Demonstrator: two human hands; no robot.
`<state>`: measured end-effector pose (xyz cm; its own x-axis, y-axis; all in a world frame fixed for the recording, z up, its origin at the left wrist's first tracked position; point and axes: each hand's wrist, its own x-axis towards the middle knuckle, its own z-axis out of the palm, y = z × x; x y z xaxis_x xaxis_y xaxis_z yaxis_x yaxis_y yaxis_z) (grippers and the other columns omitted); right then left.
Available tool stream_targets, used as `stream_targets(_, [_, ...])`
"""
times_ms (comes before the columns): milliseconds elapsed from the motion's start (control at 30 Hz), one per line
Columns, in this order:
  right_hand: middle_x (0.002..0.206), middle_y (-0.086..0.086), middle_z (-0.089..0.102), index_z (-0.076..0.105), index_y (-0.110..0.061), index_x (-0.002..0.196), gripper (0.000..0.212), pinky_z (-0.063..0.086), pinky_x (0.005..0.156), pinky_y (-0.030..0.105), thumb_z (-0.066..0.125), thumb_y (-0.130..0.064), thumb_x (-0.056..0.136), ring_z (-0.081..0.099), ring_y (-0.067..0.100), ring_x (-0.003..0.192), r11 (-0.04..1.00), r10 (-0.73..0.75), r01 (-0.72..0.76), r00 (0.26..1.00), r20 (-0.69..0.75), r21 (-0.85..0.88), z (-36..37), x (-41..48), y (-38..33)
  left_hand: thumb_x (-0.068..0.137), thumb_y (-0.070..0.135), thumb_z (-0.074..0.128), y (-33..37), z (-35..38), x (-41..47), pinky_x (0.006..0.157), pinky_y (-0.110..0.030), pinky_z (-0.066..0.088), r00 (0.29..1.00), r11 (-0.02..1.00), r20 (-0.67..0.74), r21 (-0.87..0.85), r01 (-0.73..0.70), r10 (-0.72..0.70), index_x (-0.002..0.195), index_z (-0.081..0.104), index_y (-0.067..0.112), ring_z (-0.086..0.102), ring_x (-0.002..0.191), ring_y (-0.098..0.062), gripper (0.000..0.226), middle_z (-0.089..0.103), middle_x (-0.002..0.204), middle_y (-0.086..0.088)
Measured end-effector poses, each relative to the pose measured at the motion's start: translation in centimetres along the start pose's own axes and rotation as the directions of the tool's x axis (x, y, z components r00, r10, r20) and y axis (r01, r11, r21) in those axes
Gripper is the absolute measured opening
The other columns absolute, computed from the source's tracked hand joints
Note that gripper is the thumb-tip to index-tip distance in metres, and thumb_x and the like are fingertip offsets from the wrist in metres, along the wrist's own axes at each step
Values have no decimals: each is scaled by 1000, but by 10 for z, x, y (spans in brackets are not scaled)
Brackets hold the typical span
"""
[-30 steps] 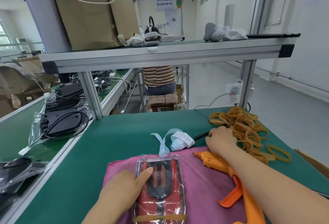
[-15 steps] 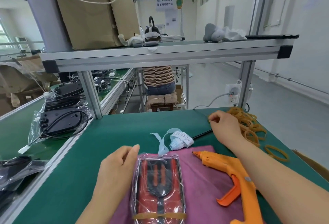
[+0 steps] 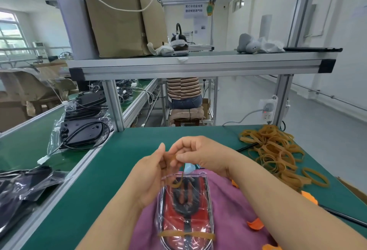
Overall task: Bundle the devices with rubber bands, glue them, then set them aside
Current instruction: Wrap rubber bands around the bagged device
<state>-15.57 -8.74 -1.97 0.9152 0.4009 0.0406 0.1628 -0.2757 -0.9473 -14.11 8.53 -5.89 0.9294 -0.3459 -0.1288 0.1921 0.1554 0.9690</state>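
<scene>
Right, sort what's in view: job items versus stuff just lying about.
Job: rubber band pinched by left hand and right hand; bagged red device; rubber band pile; orange glue gun.
Lying about: paper bag, headset, grey plush toy.

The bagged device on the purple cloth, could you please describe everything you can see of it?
The device is a flat, rounded-oblong piece, red with a dark fork-shaped part in the middle, inside a clear, crinkled plastic bag. It lies flat on the purple cloth, lengthwise away from the person. One tan rubber band circles its near end. The left hand and right hand hold a second band above its far end, the loop hanging over the bag.
</scene>
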Motion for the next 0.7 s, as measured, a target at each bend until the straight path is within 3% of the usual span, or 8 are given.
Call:
stream_targets(133, [91,-5,73,69,-20,101,21,50,87,20,56,-5,94,65,2,85,996,-23,17,997,-70,-87,4,1,8,90,50,48,-4,-11,-5,75,-33,49,984,987,127,-90,136,-124,80,70,14,66,71,-18,43,69,81,-9])
stream_targets(300, [99,-8,75,70,-28,102,16,51,82,18,64,-16,93,67,0,92,998,-28,40,976,-215,55,11,0,21,88,42,53,-3,-21,-10,65,-33,54,931,928,298,-241,286,-209,81,75,11,65,67,-18,39,66,76,-6])
stream_targets(367, [97,-7,73,71,-25,99,15,55,81,29,66,-36,89,67,8,90,988,53,-105,916,-397,-110,5,-1,31,90,38,51,-3,-30,-10,68,-37,55,937,889,309,-365,277,-165,89,77,8,67,71,-20,39,68,82,-7])
stream_targets(433, [88,9,69,70,-9,88,40,52,77,37,59,-47,90,63,27,82,824,137,-380,853,-504,-420,-5,-1,43,91,29,47,-3,-42,-9,73,-39,57,953,872,283,-431,230,-111,100,77,7,71,83,-21,39,72,97,-9])
stream_targets(500, [70,9,57,58,-13,67,49,43,58,31,53,-56,89,54,23,65,674,289,-542,819,-496,-502,-7,-4,57,90,19,46,-4,-52,-7,78,-41,58,968,885,230,-425,191,-99,107,76,7,72,90,-20,36,73,107,-9])
stream_targets(533, [68,2,54,54,-19,66,47,40,53,27,54,-61,87,52,16,63,684,371,-577,802,-468,-446,-5,-5,64,88,13,46,-5,-54,-6,79,-41,57,977,904,185,-391,175,-109,110,74,8,72,90,-19,36,73,108,-9])
stream_targets(633, [76,-5,65,63,-20,93,42,51,52,21,67,-60,80,62,11,69,784,587,-621,741,-327,2,4,-7,81,91,-8,37,-10,-55,-3,77,-40,56,994,957,25,-269,113,-110,114,69,8,74,81,-18,42,75,103,-12])
stream_targets(700, [64,-11,64,64,-22,95,31,48,50,19,71,-50,84,57,6,63,785,614,-611,743,-266,107,7,-8,82,97,-11,36,-14,-54,-4,66,-34,60,993,970,-59,-227,90,-106,112,68,7,74,72,-18,40,75,98,-16])
